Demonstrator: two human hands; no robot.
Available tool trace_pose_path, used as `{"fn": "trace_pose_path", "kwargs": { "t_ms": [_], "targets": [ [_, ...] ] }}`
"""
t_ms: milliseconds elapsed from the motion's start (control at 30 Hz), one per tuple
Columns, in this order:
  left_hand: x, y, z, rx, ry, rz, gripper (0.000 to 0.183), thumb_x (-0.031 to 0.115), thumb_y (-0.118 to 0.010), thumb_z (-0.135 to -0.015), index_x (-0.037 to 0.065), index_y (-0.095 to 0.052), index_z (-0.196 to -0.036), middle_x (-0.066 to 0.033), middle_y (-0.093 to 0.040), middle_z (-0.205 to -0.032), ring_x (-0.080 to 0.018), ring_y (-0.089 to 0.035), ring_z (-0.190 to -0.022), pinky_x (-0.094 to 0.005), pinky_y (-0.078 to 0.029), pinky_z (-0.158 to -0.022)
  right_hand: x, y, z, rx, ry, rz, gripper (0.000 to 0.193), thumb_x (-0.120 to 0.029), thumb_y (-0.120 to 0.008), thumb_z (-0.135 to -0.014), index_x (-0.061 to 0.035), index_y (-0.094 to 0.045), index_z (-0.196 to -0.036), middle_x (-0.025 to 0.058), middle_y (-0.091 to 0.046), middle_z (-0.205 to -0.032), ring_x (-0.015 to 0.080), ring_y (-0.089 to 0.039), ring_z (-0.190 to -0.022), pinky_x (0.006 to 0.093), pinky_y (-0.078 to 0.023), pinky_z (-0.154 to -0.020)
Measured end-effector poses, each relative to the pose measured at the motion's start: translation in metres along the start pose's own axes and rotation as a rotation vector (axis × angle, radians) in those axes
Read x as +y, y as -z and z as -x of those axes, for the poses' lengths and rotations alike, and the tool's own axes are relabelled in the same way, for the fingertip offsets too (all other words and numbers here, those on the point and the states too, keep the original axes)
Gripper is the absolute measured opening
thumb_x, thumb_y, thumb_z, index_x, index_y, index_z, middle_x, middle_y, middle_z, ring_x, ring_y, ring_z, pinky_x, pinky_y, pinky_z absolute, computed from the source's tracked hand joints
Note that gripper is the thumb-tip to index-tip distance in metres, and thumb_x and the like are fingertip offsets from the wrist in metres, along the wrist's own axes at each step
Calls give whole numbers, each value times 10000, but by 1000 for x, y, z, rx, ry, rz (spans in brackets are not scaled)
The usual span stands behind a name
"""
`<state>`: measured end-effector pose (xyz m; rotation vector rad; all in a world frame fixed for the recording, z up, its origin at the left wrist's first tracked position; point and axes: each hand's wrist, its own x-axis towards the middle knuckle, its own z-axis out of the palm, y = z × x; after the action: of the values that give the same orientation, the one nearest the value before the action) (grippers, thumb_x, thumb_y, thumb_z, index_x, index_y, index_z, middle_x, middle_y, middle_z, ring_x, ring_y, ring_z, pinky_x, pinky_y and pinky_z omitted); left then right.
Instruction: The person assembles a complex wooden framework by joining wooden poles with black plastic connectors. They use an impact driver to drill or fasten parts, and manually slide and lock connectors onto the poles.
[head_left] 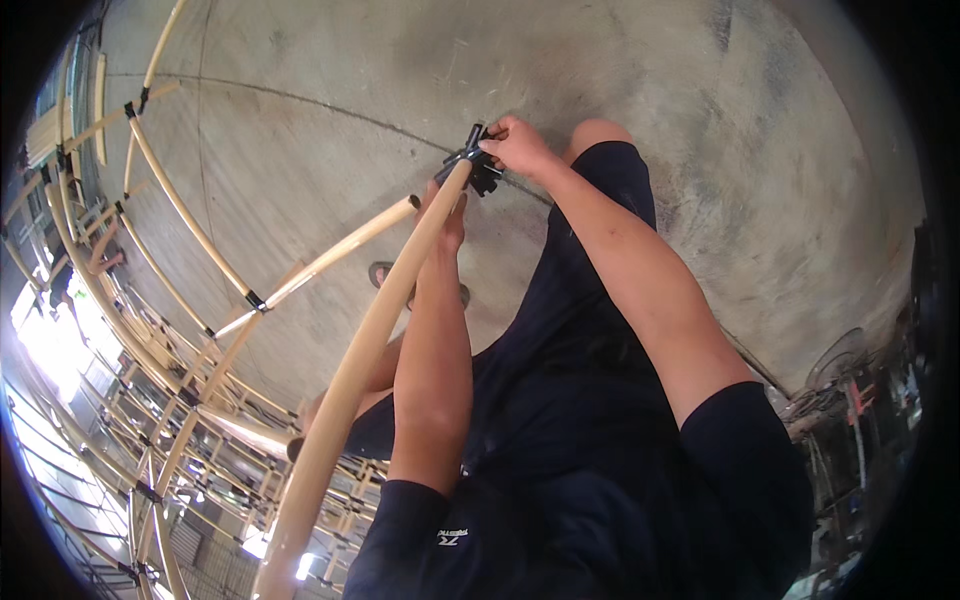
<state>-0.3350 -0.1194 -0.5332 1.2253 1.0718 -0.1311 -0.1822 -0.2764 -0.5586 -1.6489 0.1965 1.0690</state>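
Observation:
A long cream-coloured pipe [365,345] slants up from the lower left, its far end meeting a black pipe joint [486,181] over the floor. My left hand [447,226] is closed around the pipe just below the joint; the pipe hides part of its fingers. From the right, my right hand [518,148] pinches the edge of the black joint between thumb and fingers. Just left of my left hand, another cream pipe [345,245] with a dark end stops short of the joint.
A frame of cream pipes [190,215] with black joints fills the left side, more pipework behind it. Grey concrete floor [740,150] with dark cracks lies ahead and right. My bent knee [600,132] is beside my right hand. Dark equipment [855,420] stands at the right edge.

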Motion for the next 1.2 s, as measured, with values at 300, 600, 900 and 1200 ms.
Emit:
{"fn": "trace_pose_path", "kwargs": {
  "t_ms": [300, 600, 900, 1200],
  "targets": [
    [5, -12, 7, 14, 8, 88, 347, 285, -423, -1109, 19, -578, -1270, -126, -687, -1160, -305, -648, -1103, -402, -536, -936, -20, 17, 9, -144, -10, -37, 352, -149, -713, -939, -8, -604, -1243, 127, -714, -1087, 183, -679, -932, 321, -557, -770],
    [-17, -20, 9, 136, -220, -74, 325, 200, -463, -1092, -39, -522, -1304, -165, -645, -1218, -273, -626, -1140, -376, -537, -971, -6, 0, 32, -30, 24, -25, 346, -147, -688, -957, -25, -587, -1265, 130, -713, -1089, 175, -676, -923, 329, -548, -786],
    [8, -39, 29, 77, 104, 772, 380, 205, -431, -1101, -86, -438, -1346, -219, -562, -1281, -300, -595, -1178, -428, -502, -1050, -30, 3, 9, -73, 127, 46, 304, -112, -663, -969, -20, -598, -1251, 65, -690, -1053, 149, -654, -866, 282, -534, -774],
    [11, -43, 15, 163, 24, 811, 341, 224, -457, -1093, -31, -515, -1313, -150, -619, -1135, -255, -614, -1080, -378, -524, -927, -2, -6, 37, -79, -62, -424, 429, -85, -651, -987, -4, -513, -1385, 125, -633, -1243, 177, -639, -1072, 312, -546, -871]
  ]
}}
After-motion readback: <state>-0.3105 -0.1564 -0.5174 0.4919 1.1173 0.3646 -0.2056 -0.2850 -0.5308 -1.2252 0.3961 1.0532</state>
